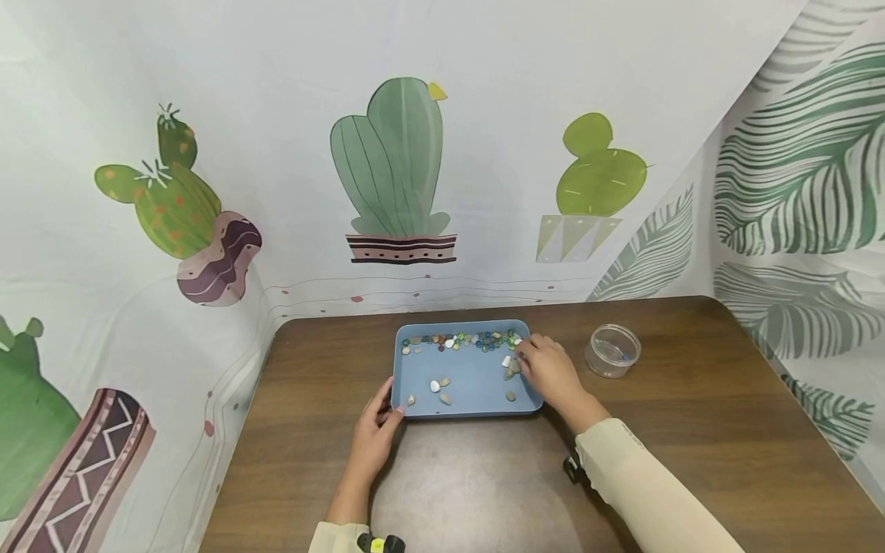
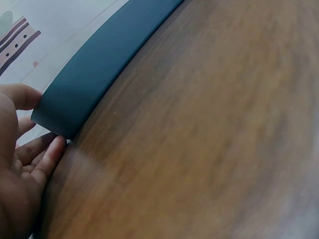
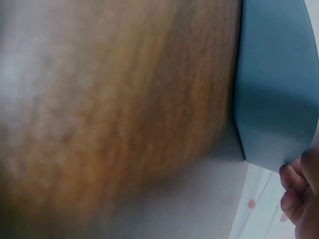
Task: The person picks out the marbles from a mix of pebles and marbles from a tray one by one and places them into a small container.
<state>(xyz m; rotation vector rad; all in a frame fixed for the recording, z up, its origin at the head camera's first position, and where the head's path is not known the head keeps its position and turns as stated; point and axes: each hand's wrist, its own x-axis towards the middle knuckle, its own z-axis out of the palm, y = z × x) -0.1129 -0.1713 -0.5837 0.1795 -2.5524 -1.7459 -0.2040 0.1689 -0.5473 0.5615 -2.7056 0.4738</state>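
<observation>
White wall cloth (image 1: pixel 290 92) with cactus prints ran behind everything, far left to right; brown wooden table (image 1: pixel 304 369) in front. Left hand (image 1: pixel 374 439), a black strap with a yellow patch (image 1: pixel 377 544) at its wrist, gripped the near-left corner of the blue tray (image 1: pixel 473 384), thumb on the rim, fingers bent about the corner, only slightly open. Tray lay flat mid-table toward the far edge. Inside it, from the left: a tan stone (image 1: pixel 411 400) near the held corner, then a white stone (image 1: pixel 435 386) with two tan ones just beside it; mixed glass beads and pebbles (image 1: pixel 449 343) lined the far wall. Right side had a small cluster of stones (image 1: pixel 512 370), plus a lone tan stone (image 1: pixel 511 396) nearer the front. Right hand (image 1: pixel 555 375) reached in over the right wall, hiding part of the rim; fingers bent, tips at the cluster, cannot tell whether they pinched a stone. In both wrist views the tray's wall blocked the contents. Clear round tub (image 1: pixel 598 363) stood just right of that hand, apart from the tray, blue bit (image 1: pixel 625 357) inside. Leaf-print cloth (image 1: pixel 802 169) hung far right.
</observation>
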